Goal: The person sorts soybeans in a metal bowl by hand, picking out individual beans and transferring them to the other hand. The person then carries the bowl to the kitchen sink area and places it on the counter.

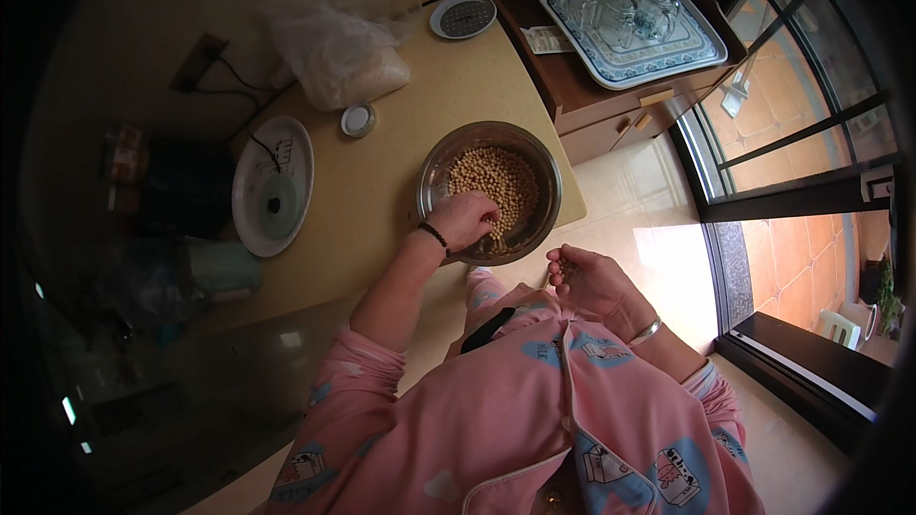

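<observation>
A stainless steel bowl (551, 189) stands near the corner of the yellowish table, holding a heap of pale, round soybeans (497, 175). My left hand (461, 220), with a dark beaded bracelet at the wrist, reaches over the near left rim into it. Its fingers are bent down against the beans, and the fingertips are partly hidden, so whether they pinch any is unclear. Off the table's edge, to the right of the bowl, my right hand (597, 286) is cupped palm up. Several beans (567, 272) lie within its curled fingers. A silver bangle circles that wrist.
On the table (372, 179) are a small lidded jar (358, 119), a filled plastic bag (351, 71), an oval tray (245, 218) with a corded device, and a round perforated dish (464, 16). Glass mugs (619, 7) crowd a patterned tray (644, 64) on the brown cabinet (594, 111).
</observation>
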Motion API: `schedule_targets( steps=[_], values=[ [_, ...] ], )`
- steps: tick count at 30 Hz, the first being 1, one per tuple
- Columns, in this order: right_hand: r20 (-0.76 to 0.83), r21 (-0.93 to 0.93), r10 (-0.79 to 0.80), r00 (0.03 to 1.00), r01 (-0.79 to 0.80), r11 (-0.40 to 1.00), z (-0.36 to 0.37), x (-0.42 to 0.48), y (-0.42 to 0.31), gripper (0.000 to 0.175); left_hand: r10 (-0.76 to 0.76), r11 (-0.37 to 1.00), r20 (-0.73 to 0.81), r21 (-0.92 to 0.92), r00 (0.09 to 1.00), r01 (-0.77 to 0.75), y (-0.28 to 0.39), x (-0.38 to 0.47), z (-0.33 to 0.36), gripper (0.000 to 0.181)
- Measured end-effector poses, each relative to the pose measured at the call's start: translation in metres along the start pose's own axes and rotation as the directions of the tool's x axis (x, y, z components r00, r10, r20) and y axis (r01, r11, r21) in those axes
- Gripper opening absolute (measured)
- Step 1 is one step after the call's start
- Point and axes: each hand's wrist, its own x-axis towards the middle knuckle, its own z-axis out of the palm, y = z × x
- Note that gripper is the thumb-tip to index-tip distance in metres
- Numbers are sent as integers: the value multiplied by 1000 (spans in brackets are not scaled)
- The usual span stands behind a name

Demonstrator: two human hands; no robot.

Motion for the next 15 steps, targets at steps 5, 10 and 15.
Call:
schedule_targets(
  steps=[5,10,15],
  values=[
    [-6,-1,-5,1000,5,1000,0,0,0,25,-71,993,117,102,991,59,23,8,-3,23],
    [-34,8,-1,999,1,1000,3,-2,1,24,-126,992,-362,-75,924,106,-18,22,-6,28],
    [-38,16,14,999,-13,1000,3,0,1,24,-198,977,-434,-19,879,210,-22,35,-6,31]
  ],
)
